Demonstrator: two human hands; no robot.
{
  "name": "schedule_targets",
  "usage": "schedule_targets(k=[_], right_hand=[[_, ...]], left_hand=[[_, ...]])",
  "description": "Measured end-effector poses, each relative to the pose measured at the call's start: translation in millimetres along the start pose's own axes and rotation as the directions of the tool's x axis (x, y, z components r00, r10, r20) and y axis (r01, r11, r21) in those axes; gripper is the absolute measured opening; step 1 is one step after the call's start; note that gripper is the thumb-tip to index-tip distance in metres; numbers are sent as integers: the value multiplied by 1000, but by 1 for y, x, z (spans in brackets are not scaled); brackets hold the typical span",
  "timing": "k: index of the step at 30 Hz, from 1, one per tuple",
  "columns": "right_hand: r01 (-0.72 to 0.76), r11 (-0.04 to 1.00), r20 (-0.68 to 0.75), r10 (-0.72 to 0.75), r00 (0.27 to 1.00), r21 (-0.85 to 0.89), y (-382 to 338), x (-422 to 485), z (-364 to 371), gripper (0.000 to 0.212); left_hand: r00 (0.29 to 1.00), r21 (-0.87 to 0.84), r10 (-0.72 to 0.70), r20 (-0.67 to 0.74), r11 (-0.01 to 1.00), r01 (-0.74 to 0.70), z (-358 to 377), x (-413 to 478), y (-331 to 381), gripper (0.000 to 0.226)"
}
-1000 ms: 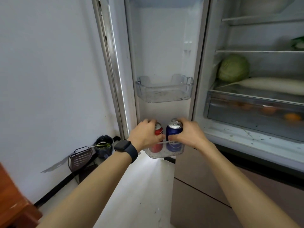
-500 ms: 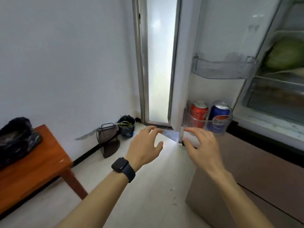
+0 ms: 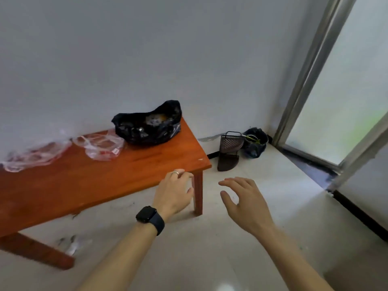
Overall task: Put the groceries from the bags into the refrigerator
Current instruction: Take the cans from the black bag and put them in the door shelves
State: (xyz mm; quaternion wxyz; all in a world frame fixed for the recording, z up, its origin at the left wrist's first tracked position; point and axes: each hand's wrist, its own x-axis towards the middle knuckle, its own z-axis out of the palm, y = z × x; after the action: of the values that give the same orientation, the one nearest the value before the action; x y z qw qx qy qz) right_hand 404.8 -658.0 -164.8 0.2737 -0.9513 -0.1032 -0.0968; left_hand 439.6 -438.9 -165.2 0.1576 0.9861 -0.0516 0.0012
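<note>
- Both hands were out in front over the pale floor (image 3: 262, 185), and neither had anything in it.
- Left hand (image 3: 174, 192): the fingers (image 3: 184, 175) were loosely bent and a bit apart, thumb off to the side, gripping nothing. There was a ring (image 3: 175, 173) on one finger and a dark watch (image 3: 150, 217) on the wrist.
- Right hand (image 3: 245, 204): its fingers (image 3: 237, 181) were gently curved and fanned out, thumb held wide, also empty.
- The left fingertips lined up with the near edge of the orange wooden table (image 3: 94, 181), close to its corner. Couldn't tell if they actually touched it. One table leg stood just right of the left thumb, in the gap between the two hands.
- The black bag (image 3: 149, 127) sat on the far end of the table, well beyond the left fingertips and a little to their left. It was crumpled with its top open, and the stuff inside was too blurry to make out.
- Two clear plastic bags lay flat on the table further left of the left fingers: one (image 3: 100, 147) right up against the black bag, the other (image 3: 35, 154) out by the table's left end.
- Beyond the right fingertips, a dark slotted basket (image 3: 230, 152) stood on the floor by the wall, with a dark sack (image 3: 255, 141) just behind it in the corner and something green poking out.
- Far right of the right fingers was a metal-framed frosted glass door (image 3: 346, 91).
- Some crumpled scraps (image 3: 72, 244) lay under the table, back behind the left wrist, blurred.
</note>
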Motion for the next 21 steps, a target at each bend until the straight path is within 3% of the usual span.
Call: schedule_targets(k=[9, 15, 21], right_hand=[[124, 991, 135, -129, 982, 42, -69, 118, 102, 30], [63, 993, 308, -90, 947, 97, -73, 218, 170, 36], [35, 990, 365, -84, 927, 139, -84, 318, 208, 37]], left_hand=[[983, -56, -181, -22, 982, 180, -24, 55, -151, 44], [977, -29, -212, -13, 977, 212, -42, 139, -222, 43], [983, 20, -182, -13, 983, 182, -64, 224, -275, 43]])
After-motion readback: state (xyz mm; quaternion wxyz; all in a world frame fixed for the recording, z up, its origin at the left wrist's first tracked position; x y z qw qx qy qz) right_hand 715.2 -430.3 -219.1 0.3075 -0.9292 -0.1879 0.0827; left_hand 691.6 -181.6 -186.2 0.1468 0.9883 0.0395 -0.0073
